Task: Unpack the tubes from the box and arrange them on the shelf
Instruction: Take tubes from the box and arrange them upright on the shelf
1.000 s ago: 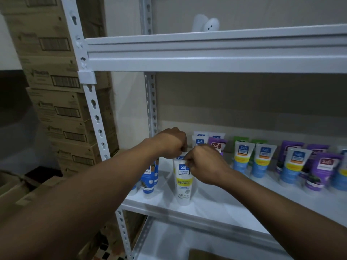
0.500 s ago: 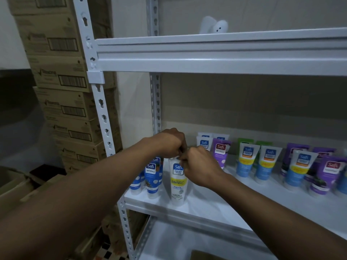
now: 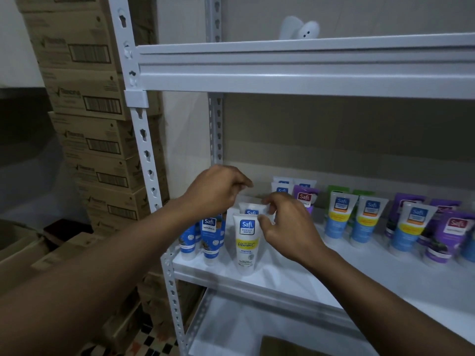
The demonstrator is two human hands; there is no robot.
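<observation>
So, lining up tubes
My right hand (image 3: 290, 229) pinches the rear white tube (image 3: 253, 208) behind the front tube (image 3: 245, 242) on the shelf (image 3: 308, 283); left hand (image 3: 216, 194) curled above, grip unclear. I'd nudge gently, labels forward.

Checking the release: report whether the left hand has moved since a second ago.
Yes. The left hand has shifted left, to below the white perforated rear upright, baring the top of the white yellow-banded plastic tube.

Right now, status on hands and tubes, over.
Left hand curled, grip unclear. Right hand pinches rear white tube. Front Vitamin C tube upright on shelf. Blue tubes crowd its left.
</observation>
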